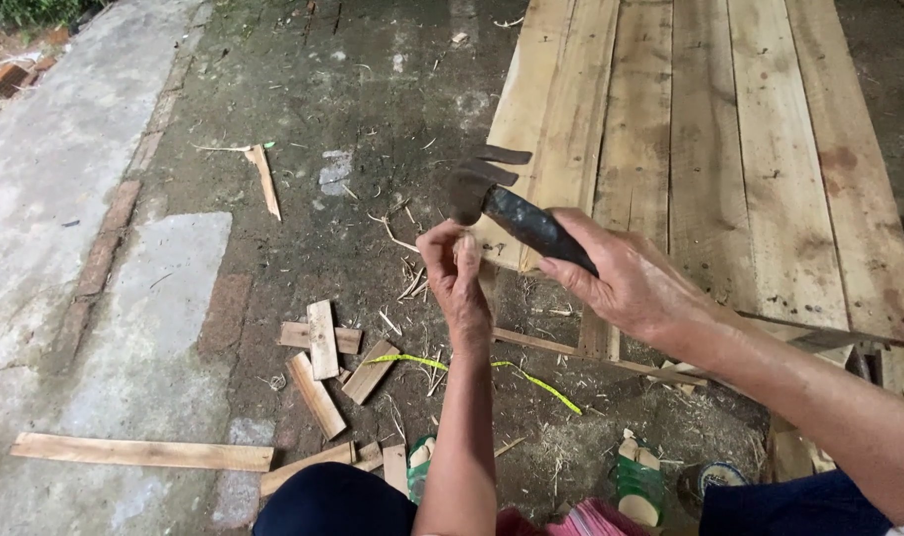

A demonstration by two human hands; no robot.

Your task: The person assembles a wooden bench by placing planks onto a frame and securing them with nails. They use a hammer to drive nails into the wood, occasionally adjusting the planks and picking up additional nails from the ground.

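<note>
Right hand [626, 283] clamped on hammer [507, 208] handle; head-heavy, rigid, best gripped low. Left hand [457, 273] fingertips pinched together beside head; contents unclear.

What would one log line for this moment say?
right hand: grips claw hammer raised | left hand: fingers pinched by hammer head, item unclear | plank panel behind | wood offcuts on ground

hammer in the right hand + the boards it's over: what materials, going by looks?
Dark claw hammer in the right hand: head looks like rusty, unpolished iron or steel, brown and matte; the dark handle's material is unclear. Pale flat boards: raw sawn wood, with visible grain, stains and no coating.
</note>
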